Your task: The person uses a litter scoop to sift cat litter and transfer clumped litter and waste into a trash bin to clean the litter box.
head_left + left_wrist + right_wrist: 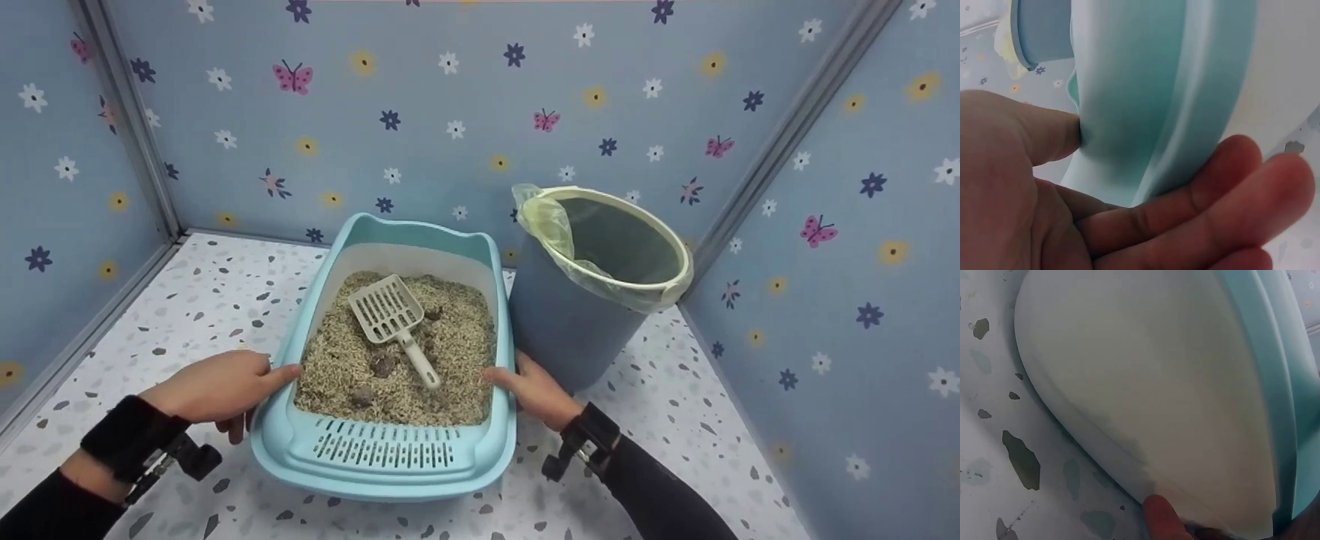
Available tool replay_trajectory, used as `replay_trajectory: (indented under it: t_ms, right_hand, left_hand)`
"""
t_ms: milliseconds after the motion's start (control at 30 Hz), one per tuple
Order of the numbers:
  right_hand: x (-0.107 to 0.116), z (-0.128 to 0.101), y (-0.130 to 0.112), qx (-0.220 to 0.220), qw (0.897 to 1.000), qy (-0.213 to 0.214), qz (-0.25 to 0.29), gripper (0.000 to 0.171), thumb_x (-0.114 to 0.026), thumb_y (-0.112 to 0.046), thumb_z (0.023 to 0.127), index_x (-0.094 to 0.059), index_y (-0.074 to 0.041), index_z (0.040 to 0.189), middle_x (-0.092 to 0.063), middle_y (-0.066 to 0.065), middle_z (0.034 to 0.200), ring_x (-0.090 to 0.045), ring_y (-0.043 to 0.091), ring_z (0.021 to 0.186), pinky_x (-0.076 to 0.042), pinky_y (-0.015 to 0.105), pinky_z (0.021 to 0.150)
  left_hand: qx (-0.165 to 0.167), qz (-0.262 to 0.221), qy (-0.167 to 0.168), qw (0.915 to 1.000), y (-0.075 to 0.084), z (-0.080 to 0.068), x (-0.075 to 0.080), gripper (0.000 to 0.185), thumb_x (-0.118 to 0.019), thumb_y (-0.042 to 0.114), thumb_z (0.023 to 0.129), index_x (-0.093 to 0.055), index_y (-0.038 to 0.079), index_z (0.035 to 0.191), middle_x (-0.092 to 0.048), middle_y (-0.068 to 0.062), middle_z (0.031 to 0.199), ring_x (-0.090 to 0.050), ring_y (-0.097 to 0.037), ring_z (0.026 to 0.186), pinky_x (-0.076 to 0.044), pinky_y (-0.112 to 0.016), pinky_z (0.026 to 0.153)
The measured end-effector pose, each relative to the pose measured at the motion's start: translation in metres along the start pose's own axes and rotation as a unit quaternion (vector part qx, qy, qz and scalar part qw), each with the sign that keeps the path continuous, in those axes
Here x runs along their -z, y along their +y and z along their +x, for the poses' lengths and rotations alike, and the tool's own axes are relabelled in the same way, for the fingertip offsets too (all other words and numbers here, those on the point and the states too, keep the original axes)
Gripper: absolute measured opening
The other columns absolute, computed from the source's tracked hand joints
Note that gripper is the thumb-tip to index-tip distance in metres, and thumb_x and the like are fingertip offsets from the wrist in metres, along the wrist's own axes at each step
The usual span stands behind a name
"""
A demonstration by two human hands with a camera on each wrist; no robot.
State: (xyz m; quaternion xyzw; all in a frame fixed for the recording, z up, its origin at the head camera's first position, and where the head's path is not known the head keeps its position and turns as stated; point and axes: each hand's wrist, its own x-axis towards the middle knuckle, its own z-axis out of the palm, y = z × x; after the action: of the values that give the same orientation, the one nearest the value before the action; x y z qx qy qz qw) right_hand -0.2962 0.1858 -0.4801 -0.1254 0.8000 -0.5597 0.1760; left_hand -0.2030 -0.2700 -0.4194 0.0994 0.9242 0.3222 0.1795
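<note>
A light-blue litter box (382, 480) with a white base stands on the speckled surface, filled with tan, grainy litter (457, 337). Dark clumps (382, 364) lie in the litter. On top rests a beige slotted litter scoop (387, 307), its handle pointing toward the front right. My left hand (225, 386) grips the left rim. In the left wrist view its thumb (1058, 135) presses the rim's upper side while the fingers (1207, 225) curl beneath. My right hand (536, 390) holds the right rim, thumb on top; one fingertip (1162, 514) shows against the white base.
Just right of the box stands a grey-blue trash bin (570, 330) with a cream rim and a pale yellow liner (547, 221) folded over it. Flower-patterned panels (465, 97) enclose the speckled surface (225, 300) at the back and both sides.
</note>
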Motion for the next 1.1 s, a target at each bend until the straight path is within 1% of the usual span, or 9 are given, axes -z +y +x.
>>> replay_trajectory:
  t_ms: [267, 433, 567, 667, 767, 867, 1000, 1033, 1100]
  right_hand:
    - [0.007, 0.001, 0.004, 0.007, 1.0, -0.005, -0.004, 0.089, -0.07, -0.034, 0.108, -0.024, 0.004, 0.174, -0.062, 0.028, 0.148, -0.072, 0.042, 0.123, -0.065, 0.051, 0.097]
    - [0.011, -0.001, 0.005, 0.01, 1.0, 0.0, -0.015, 0.089, -0.069, -0.036, 0.11, -0.022, 0.003, 0.175, -0.059, 0.029, 0.152, -0.07, 0.04, 0.126, -0.063, 0.052, 0.101]
    - [0.014, -0.006, 0.001, -0.012, 0.999, -0.011, -0.032, 0.087, -0.07, -0.048, 0.11, -0.036, 0.006, 0.168, -0.065, 0.025, 0.145, -0.072, 0.034, 0.122, -0.064, 0.05, 0.1]
    - [0.017, -0.014, -0.009, -0.019, 0.997, -0.023, -0.065, 0.09, -0.069, -0.054, 0.109, -0.037, 0.007, 0.167, -0.067, 0.024, 0.144, -0.072, 0.032, 0.12, -0.065, 0.049, 0.095]
    - [0.018, -0.024, -0.024, 0.001, 0.992, -0.036, -0.124, 0.091, -0.069, -0.053, 0.11, -0.032, 0.005, 0.17, -0.065, 0.027, 0.145, -0.074, 0.033, 0.114, -0.068, 0.049, 0.087]
    - [0.016, -0.038, -0.045, 0.019, 0.972, -0.028, -0.232, 0.089, -0.07, -0.054, 0.109, -0.038, 0.005, 0.167, -0.068, 0.027, 0.139, -0.074, 0.034, 0.114, -0.066, 0.053, 0.092]
    - [0.011, -0.057, -0.077, 0.013, 0.919, -0.001, -0.394, 0.074, -0.073, -0.063, 0.103, -0.063, 0.0, 0.141, -0.073, 0.009, 0.106, -0.072, 0.025, 0.096, -0.062, 0.051, 0.087]
    - [0.009, -0.06, -0.085, 0.011, 0.907, 0.007, -0.422, 0.071, -0.074, -0.066, 0.101, -0.067, -0.002, 0.133, -0.072, 0.005, 0.098, -0.07, 0.023, 0.088, -0.061, 0.049, 0.081]
    - [0.004, -0.063, -0.1, 0.022, 0.89, 0.014, -0.454, 0.063, -0.075, -0.065, 0.101, -0.073, -0.006, 0.122, -0.071, 0.0, 0.089, -0.067, 0.019, 0.079, -0.059, 0.046, 0.074]
  left_hand:
    - [-0.007, -0.015, 0.011, 0.9998, 0.006, -0.003, -0.008, 0.058, -0.048, 0.058, 0.117, -0.07, 0.009, 0.095, -0.071, -0.006, 0.066, -0.068, -0.024, 0.051, -0.052, -0.036, 0.048]
    - [-0.016, -0.026, -0.002, 0.9995, 0.001, 0.003, -0.002, 0.057, -0.054, 0.058, 0.115, -0.071, 0.009, 0.094, -0.073, -0.007, 0.068, -0.071, -0.025, 0.056, -0.058, -0.039, 0.053]
    - [-0.019, -0.053, -0.005, 0.9984, -0.02, 0.012, 0.014, 0.059, -0.056, 0.055, 0.115, -0.074, -0.001, 0.112, -0.078, -0.007, 0.08, -0.076, -0.025, 0.07, -0.062, -0.04, 0.066]
    - [-0.022, -0.093, 0.026, 0.995, -0.04, 0.02, 0.026, 0.066, -0.052, 0.053, 0.118, -0.069, -0.008, 0.135, -0.081, -0.009, 0.095, -0.079, -0.026, 0.082, -0.065, -0.04, 0.074]
    - [-0.022, -0.15, 0.065, 0.9863, -0.054, 0.027, 0.029, 0.076, -0.046, 0.055, 0.119, -0.055, -0.013, 0.15, -0.081, -0.016, 0.11, -0.08, -0.028, 0.09, -0.067, -0.04, 0.077]
    - [-0.022, -0.206, 0.089, 0.9742, -0.06, 0.035, 0.023, 0.082, -0.044, 0.058, 0.119, -0.044, -0.013, 0.159, -0.078, -0.022, 0.122, -0.081, -0.03, 0.096, -0.068, -0.042, 0.078]
    - [-0.027, -0.246, 0.101, 0.9636, -0.058, 0.046, 0.014, 0.083, -0.044, 0.058, 0.118, -0.037, -0.011, 0.165, -0.069, -0.029, 0.135, -0.079, -0.029, 0.099, -0.069, -0.046, 0.077]
    - [-0.03, -0.251, 0.1, 0.9623, -0.057, 0.048, 0.013, 0.083, -0.044, 0.057, 0.119, -0.035, -0.011, 0.166, -0.066, -0.031, 0.138, -0.078, -0.029, 0.1, -0.069, -0.046, 0.077]
    - [-0.036, -0.258, 0.097, 0.9606, -0.057, 0.051, 0.011, 0.081, -0.044, 0.055, 0.119, -0.033, -0.01, 0.167, -0.061, -0.033, 0.141, -0.076, -0.028, 0.099, -0.069, -0.047, 0.076]
